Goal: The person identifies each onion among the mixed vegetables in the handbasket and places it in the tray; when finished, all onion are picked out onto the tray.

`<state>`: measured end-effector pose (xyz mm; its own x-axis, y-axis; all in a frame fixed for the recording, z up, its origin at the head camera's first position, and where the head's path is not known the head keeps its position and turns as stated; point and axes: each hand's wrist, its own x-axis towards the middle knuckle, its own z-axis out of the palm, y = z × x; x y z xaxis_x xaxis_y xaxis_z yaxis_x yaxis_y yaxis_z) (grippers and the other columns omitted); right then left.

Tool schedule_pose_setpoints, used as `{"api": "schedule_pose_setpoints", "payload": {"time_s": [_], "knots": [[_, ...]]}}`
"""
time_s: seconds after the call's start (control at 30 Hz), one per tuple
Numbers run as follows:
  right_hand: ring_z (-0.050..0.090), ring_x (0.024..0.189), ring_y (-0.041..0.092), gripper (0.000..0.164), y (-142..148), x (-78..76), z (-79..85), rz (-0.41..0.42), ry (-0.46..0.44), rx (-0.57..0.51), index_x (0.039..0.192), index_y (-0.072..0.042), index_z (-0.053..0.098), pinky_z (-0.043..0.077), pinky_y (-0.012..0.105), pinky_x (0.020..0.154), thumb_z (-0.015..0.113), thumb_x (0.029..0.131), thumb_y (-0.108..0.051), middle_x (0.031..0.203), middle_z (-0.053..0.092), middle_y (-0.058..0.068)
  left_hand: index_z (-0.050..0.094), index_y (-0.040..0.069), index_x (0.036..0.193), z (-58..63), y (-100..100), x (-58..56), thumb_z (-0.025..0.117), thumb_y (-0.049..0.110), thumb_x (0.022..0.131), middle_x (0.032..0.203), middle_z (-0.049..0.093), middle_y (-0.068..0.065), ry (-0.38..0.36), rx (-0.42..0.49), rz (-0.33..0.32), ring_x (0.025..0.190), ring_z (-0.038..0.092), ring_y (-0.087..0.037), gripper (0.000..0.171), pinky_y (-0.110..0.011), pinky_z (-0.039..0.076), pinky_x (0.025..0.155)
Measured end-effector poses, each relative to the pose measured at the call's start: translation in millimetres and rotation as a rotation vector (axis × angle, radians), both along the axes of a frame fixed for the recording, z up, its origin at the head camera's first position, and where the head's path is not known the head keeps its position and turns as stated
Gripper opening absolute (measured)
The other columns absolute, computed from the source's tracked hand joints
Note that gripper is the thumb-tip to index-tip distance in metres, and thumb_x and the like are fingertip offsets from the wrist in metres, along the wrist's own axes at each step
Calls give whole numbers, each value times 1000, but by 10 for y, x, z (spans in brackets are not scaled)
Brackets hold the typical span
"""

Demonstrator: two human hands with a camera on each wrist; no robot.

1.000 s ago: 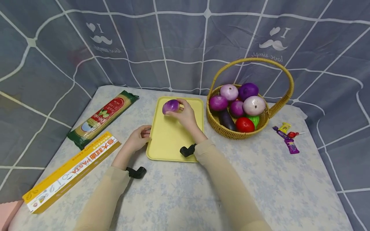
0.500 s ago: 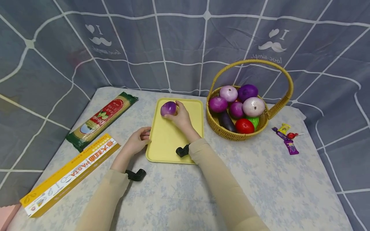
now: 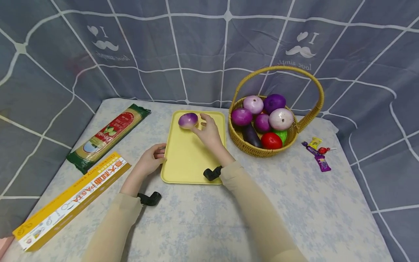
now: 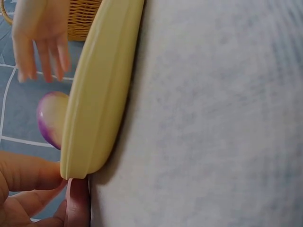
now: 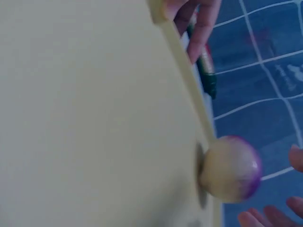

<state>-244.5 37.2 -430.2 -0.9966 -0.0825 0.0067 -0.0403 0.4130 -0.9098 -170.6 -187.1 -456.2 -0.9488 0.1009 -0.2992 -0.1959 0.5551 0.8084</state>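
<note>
A glossy turnip, purple on top and cream below, sits in the upper left of the yellow tray. Its pale underside faces the right wrist view, where the turnip stands by the tray's rim. My right hand is just right of it, fingers spread and apart from it, holding nothing. With thumb and fingers my left hand pinches the tray's left edge. The left wrist view shows that grip, the left hand having fingers above and below the rim.
Right of the tray stands a wicker basket with a tall handle, holding onions, an eggplant and a tomato. Wrapped candies lie farther right. At the left are a green pasta bag and a long pasta box.
My right hand has let go of the turnip, which now rests on the tray, and has drawn back to the right. The left hand stays at the tray's edge.
</note>
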Motion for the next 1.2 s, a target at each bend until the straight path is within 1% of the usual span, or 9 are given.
{"api": "schedule_pose_setpoints", "payload": {"time_s": [0.13,0.23,0.37,0.47,0.6,0.73,0.87,1.0,1.2], "knots": [[58,123,26,44,182,129,177,-3,75,-77,133,-3,56,49,33,102,67,94,-19,133,59,12,36,0,150,0,-3,3,53,4,98,135,51,-25,0,2,7,117,52,-33,55,-32,46,88],[63,116,24,32,374,224,292,-26,144,-97,122,-2,65,52,33,97,66,94,-17,124,66,12,35,1,150,-5,1,7,53,4,98,135,51,-24,-6,4,5,117,52,-33,55,-33,46,89],[66,109,25,27,669,300,399,-89,230,-90,117,-1,68,54,36,94,66,94,-14,118,69,14,35,2,151,-10,-1,5,53,5,98,136,50,-24,-9,13,-2,118,51,-33,56,-31,47,87],[66,107,26,26,884,324,448,-139,262,-86,117,-1,68,53,37,95,65,95,-14,117,69,14,35,0,150,-15,-17,10,54,5,98,136,50,-25,-2,15,-13,118,52,-33,56,-27,47,84],[66,106,25,25,1141,326,454,-219,270,-56,117,-3,69,52,31,93,63,96,-16,117,70,13,35,-1,150,-21,-36,16,54,5,97,136,50,-26,-1,21,-22,117,52,-34,56,-23,46,82],[65,106,27,25,1339,305,421,-284,296,-17,116,-2,70,48,28,88,60,98,-16,117,70,15,35,0,150,-11,-31,11,53,5,97,136,50,-25,-5,24,-12,118,51,-33,56,-26,46,84],[63,108,30,27,1461,274,357,-318,306,7,117,1,68,49,33,91,59,98,-17,117,67,18,35,0,150,0,-17,14,53,5,98,136,50,-25,-13,15,-2,116,51,-32,56,-27,46,83],[62,111,32,29,1530,242,307,-343,276,0,119,1,66,50,41,97,62,97,-18,118,65,19,34,-1,150,9,-6,16,54,4,98,136,50,-26,-16,26,-10,116,51,-32,56,-24,46,81],[57,121,34,44,1566,185,281,-313,188,-2,129,1,58,47,45,103,69,93,-22,130,59,20,34,-1,150,11,-5,11,53,4,98,136,49,-26,-20,35,-12,117,51,-32,56,-24,46,82]]}}
